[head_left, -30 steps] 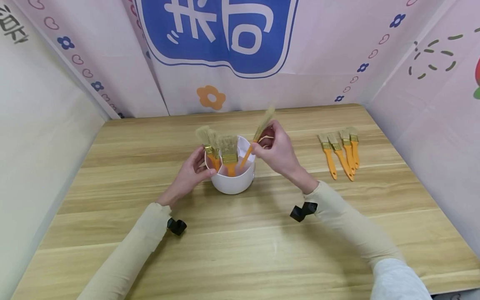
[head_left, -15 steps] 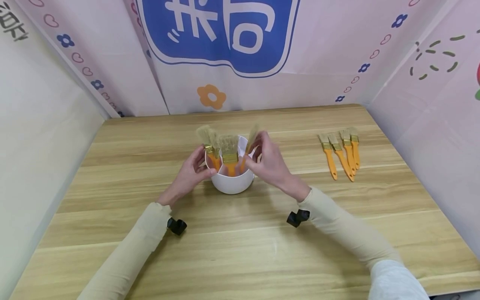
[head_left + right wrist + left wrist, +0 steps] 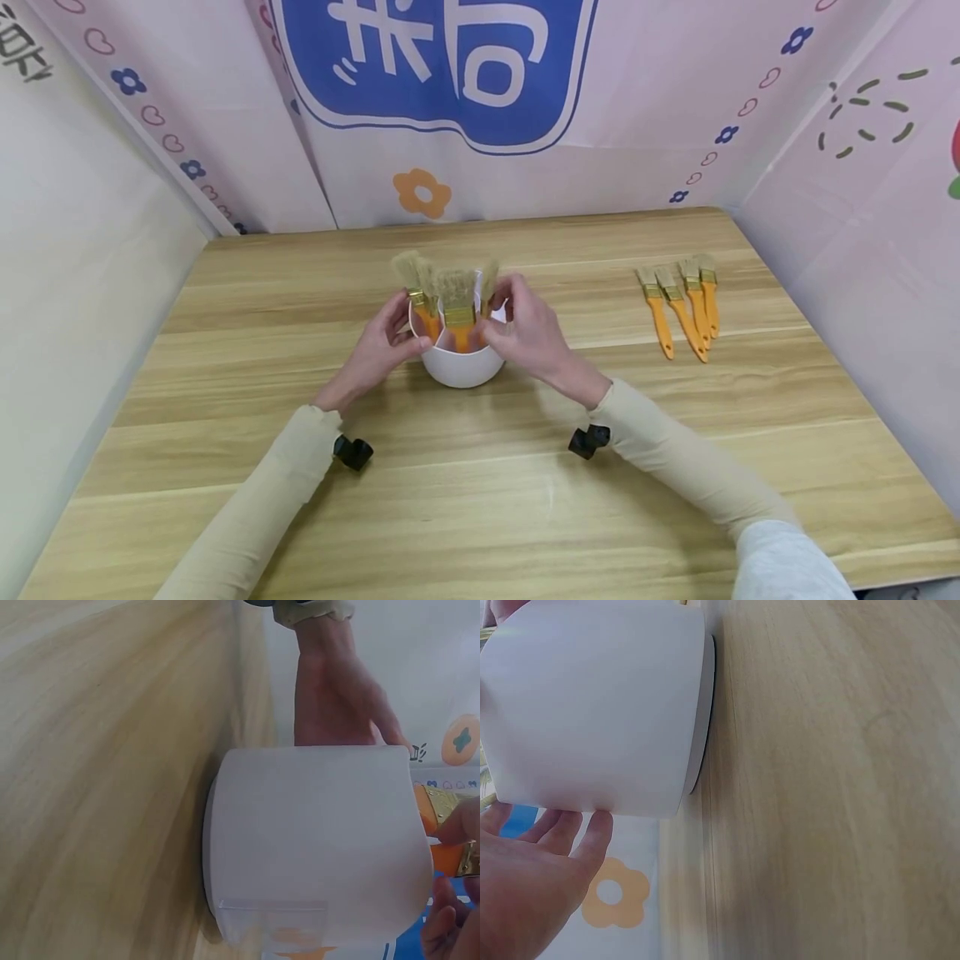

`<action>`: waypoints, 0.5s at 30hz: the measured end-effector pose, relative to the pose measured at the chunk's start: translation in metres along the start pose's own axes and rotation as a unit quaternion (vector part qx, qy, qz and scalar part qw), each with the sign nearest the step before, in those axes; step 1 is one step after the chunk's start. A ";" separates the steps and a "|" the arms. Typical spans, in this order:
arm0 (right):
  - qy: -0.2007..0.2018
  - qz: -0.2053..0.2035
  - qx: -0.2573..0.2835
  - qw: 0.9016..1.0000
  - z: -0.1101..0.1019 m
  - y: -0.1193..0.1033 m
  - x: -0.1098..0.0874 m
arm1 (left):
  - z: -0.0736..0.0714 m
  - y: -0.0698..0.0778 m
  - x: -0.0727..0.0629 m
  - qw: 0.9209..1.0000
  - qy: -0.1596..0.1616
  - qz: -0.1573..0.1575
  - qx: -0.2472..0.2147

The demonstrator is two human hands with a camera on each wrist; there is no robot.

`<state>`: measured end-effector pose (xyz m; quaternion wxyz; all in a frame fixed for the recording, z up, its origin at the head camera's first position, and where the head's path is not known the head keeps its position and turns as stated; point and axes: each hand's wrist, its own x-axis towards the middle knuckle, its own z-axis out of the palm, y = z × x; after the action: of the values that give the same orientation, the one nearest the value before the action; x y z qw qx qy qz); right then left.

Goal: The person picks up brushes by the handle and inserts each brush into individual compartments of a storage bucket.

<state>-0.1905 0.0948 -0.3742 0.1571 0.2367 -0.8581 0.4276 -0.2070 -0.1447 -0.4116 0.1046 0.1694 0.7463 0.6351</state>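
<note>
A white round divided container (image 3: 463, 371) stands on the table with paintbrushes upright in it. My left hand (image 3: 378, 346) grips its left side, thumb at the front rim. In the left wrist view, the fingers (image 3: 592, 840) press against its outer wall. Over the right part of the container, my right hand (image 3: 528, 333) pinches a paintbrush (image 3: 489, 283) whose handle is down inside. A wide paintbrush (image 3: 457, 292) stands in the front middle, and several bristle heads (image 3: 412, 271) lean at the left. In the right wrist view, fingertips meet an orange handle (image 3: 448, 859) near the rim.
Several loose paintbrushes (image 3: 657, 317) with orange handles lie side by side on the wooden table (image 3: 480, 500) at the right. Printed white panels (image 3: 637, 167) stand behind and at both sides. Small black wrist cameras (image 3: 588, 442) ride on the sleeves.
My right hand has moved left and down, lowering its paintbrush into the container, and the brush now stands more upright. The left hand has stayed on the container.
</note>
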 end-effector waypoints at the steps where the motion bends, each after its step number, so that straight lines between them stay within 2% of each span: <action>1: 0.000 0.000 -0.011 1.000 0.001 0.000 -0.001 | 0.000 0.000 0.000 1.000 0.000 0.000 0.001; 7: 0.007 -0.014 -0.063 0.998 0.006 0.001 -0.005 | 0.000 0.001 0.000 1.000 -0.003 -0.003 -0.003; 15: 0.003 -0.016 -0.078 0.997 0.008 0.001 -0.008 | 0.000 0.002 0.000 1.000 -0.003 -0.013 0.008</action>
<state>-0.1854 0.0912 -0.3830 0.1850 0.2361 -0.8845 0.3573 -0.2067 -0.1448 -0.4095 0.1140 0.1620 0.7533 0.6271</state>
